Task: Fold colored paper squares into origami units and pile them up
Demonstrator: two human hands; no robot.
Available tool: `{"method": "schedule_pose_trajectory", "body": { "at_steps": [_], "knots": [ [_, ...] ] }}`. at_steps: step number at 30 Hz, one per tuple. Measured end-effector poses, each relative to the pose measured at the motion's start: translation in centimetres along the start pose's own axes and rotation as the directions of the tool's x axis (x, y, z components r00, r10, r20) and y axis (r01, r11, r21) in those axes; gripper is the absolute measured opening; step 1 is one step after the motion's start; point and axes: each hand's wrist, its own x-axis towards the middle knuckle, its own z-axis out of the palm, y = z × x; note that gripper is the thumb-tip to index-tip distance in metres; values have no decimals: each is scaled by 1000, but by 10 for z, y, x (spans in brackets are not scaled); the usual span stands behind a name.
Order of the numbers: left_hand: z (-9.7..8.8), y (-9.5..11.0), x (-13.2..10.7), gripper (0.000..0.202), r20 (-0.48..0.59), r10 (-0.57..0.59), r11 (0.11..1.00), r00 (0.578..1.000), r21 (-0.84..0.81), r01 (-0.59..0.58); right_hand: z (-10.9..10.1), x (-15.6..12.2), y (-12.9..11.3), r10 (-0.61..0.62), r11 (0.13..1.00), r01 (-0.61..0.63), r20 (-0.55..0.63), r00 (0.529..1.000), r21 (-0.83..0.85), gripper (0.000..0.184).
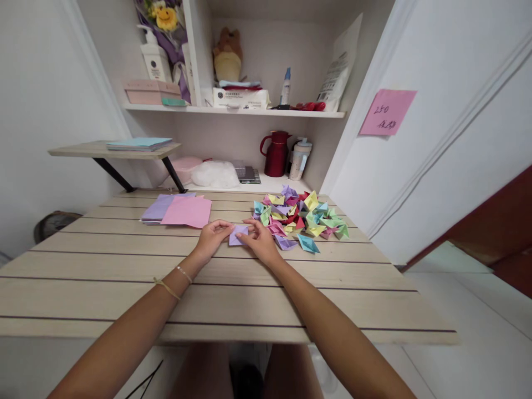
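Note:
A small folded square of purple paper (236,237) is held just above the table between my two hands. My left hand (213,239) pinches its left edge with thumb and fingertips. On the right side, my right hand (261,241) grips the paper, its thumb lying across the front face and its fingers behind. Close beyond my right hand lies a heap of folded paper boats (291,216) in purple, pink, yellow, green, blue and red. A blue boat (308,244) and a purple boat (285,243) sit at the near edge of the heap.
Pink sheets (187,211) and purple sheets (160,208) lie at the left of the slatted table (208,299). A small raised shelf (83,148) bears blue paper (139,143). Behind stand a red jug (276,155) and a tumbler (300,160).

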Motion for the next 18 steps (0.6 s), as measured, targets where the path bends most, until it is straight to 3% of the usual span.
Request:
{"method": "schedule_pose_trajectory", "body": {
  "at_steps": [3,8,11,18],
  "knots": [
    [-1,0,2,32,-33,-1,997,999,-78,-2,0,0,0,31,1000,-31,-4,1000,3,60],
    [-2,-1,3,32,-48,-7,988,999,-152,-1,-2,-5,-7,76,997,-77,138,988,0,32],
    [-2,0,3,33,-32,9,988,999,-152,-13,-2,-6,-9,81,996,-88,192,978,27,29],
    [-2,0,3,41,9,36,999,999,-32,-35,0,0,-3,76,979,-87,67,995,185,28]
  ]
}}
